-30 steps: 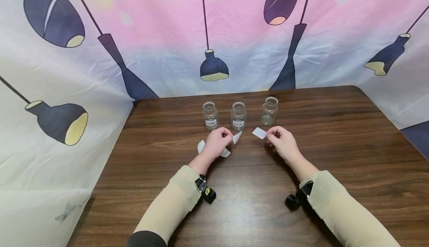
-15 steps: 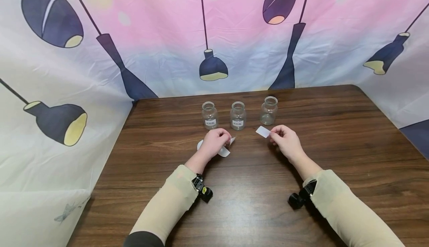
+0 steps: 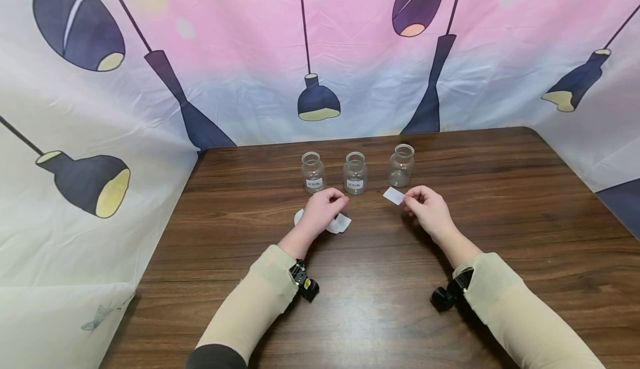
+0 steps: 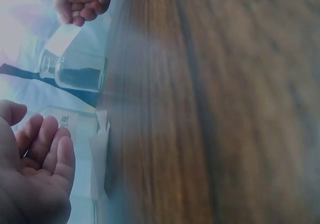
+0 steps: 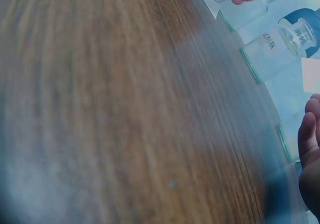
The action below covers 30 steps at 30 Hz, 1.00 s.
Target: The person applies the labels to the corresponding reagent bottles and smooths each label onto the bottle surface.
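My right hand [image 3: 429, 213] pinches a small white label [image 3: 393, 195] by its edge, held in front of the unlabelled glass bottle [image 3: 401, 166]. My left hand [image 3: 322, 213] holds nothing; in the left wrist view its fingers [image 4: 47, 139] are loosely curled and the thumb stands apart from them. White paper scraps [image 3: 340, 224] lie on the table under and beside that hand, partly hidden by it. Two more glass bottles stand behind it, a left one [image 3: 313, 173] and a middle one [image 3: 355, 173], each with a printed white label on its front.
The brown wooden table [image 3: 370, 302] reaches back to a patterned cloth [image 3: 260, 80] that hangs behind it and at the left. All three bottles stand upright in a row, lidless, with the right one slightly farther back.
My left hand has let go of a piece of white paper, which now lies with the other scrap. The right hand has shifted slightly right with the label.
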Tool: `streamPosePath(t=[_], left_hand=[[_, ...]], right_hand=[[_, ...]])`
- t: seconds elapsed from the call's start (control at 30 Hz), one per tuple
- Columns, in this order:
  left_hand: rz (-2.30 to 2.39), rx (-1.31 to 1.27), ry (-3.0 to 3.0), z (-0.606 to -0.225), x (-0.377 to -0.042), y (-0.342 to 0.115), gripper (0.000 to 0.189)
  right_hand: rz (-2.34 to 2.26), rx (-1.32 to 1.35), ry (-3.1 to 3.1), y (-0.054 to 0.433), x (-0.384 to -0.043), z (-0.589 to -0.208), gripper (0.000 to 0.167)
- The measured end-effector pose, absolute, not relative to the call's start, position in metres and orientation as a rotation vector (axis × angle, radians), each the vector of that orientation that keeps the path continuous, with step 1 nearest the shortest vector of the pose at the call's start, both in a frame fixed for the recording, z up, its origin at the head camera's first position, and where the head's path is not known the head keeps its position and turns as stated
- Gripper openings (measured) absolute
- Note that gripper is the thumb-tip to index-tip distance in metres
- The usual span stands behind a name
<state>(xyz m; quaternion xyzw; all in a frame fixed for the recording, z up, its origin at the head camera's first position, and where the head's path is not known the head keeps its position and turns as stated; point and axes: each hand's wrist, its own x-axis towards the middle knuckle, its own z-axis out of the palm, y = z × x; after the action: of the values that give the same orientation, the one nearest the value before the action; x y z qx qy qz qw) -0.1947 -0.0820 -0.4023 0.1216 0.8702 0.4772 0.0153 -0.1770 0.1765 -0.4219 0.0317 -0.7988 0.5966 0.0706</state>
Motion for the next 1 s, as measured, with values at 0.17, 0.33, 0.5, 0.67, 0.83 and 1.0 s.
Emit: streamPosePath(t=[0.17,0.33,0.5,0.67,0.83,1.0], left_hand=[[1.403,0.563,2.673,-0.397,-0.193,-0.068,0.017],[1.300,0.729,2.647,-0.392,-0.189,-0.045,0.023],[1.251,0.796,2.660,-0.393,-0.190,-0.028,0.027],[1.198,0.869,2.654,-0.393,-0.190,-0.019,0.031],[1.196,0.840,2.696,-0.392,-0.191,-0.014,0.032],[1.218,0.768,2.737,-0.397,-0.195,-0.009,0.028]], right_hand=[[1.757,0.054,-2.458,0.177,-0.179,-0.421,0.017],[1.751,0.008,-2.492,0.176,-0.181,-0.420,0.017],[1.795,-0.003,-2.450,0.171,-0.182,-0.419,0.016],[1.792,-0.003,-2.446,0.168,-0.183,-0.417,0.015],[1.799,0.008,-2.438,0.166,-0.184,-0.417,0.014],[1.781,0.056,-2.445,0.165,-0.182,-0.416,0.015]])
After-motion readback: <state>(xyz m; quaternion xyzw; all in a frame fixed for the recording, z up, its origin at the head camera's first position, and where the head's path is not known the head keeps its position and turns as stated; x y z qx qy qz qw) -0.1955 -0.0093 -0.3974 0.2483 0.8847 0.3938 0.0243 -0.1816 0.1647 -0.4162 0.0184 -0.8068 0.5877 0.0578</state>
